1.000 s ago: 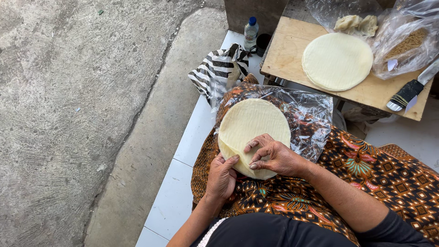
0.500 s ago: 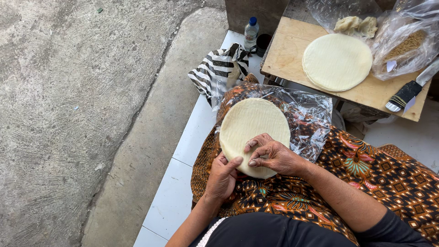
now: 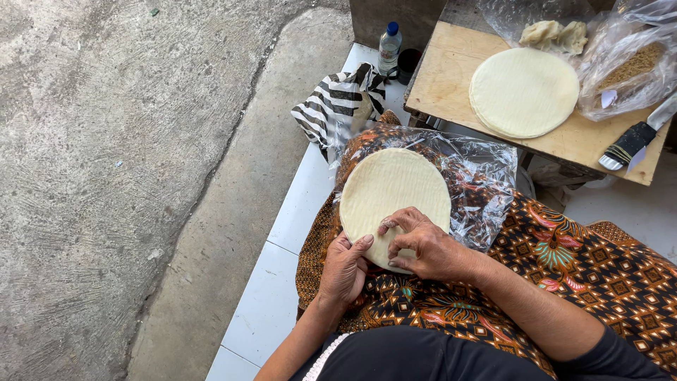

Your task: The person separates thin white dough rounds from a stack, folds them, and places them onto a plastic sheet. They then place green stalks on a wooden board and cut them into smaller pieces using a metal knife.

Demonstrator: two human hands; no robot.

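Note:
A round, pale, ribbed dough disc lies on a clear plastic sheet spread over my lap, which is covered by a brown patterned cloth. My left hand cups the disc's near edge from below left. My right hand rests on top of the disc's near part, fingers bent and pressing down. A second stack of similar discs sits on a wooden board at the upper right.
A black-and-white striped bag and a plastic bottle with a blue cap stand by the board. Plastic bags and a black-handled knife lie on the board's right side. Rough concrete ground fills the left.
The hands and disc stay nearly in place; my right hand's fingers shift slightly on the disc's near edge.

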